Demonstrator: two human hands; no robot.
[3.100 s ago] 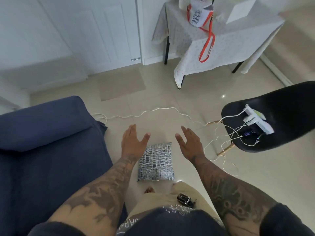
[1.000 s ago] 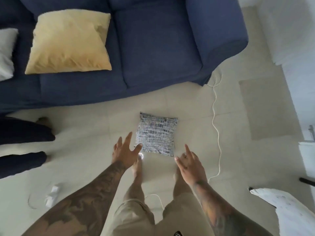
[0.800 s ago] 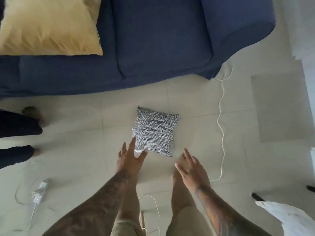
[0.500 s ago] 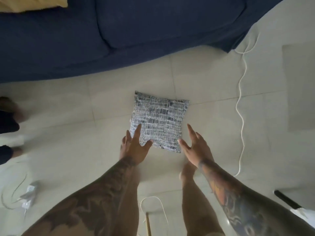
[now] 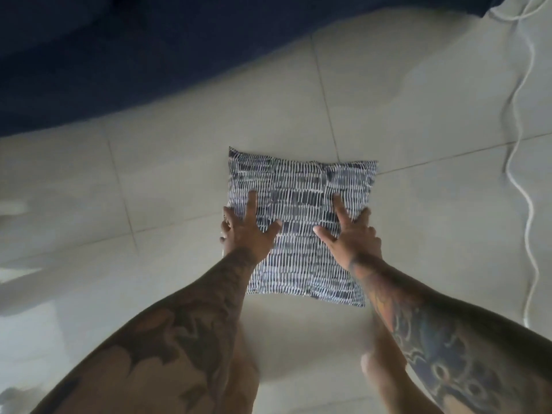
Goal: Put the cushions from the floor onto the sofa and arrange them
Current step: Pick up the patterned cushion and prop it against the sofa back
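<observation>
A small square cushion with a dark blue and white dash pattern lies flat on the pale tiled floor, just in front of the dark blue sofa, whose front edge fills the top of the head view. My left hand rests on the cushion's left side with the fingers spread and the outer fingers at its left edge. My right hand lies on the cushion's right side, also spread, with the outer fingers over the right edge. Both forearms reach down over the cushion's near half.
A white cable snakes along the floor on the right, from the sofa's corner toward me. My bare legs and feet are blurred below the cushion. Pale blurred shapes sit at the far left edge.
I have bent lower, so the cushion looks much bigger. Both hands have moved forward from its near corners onto its left and right sides. The cushion has not left the floor.
</observation>
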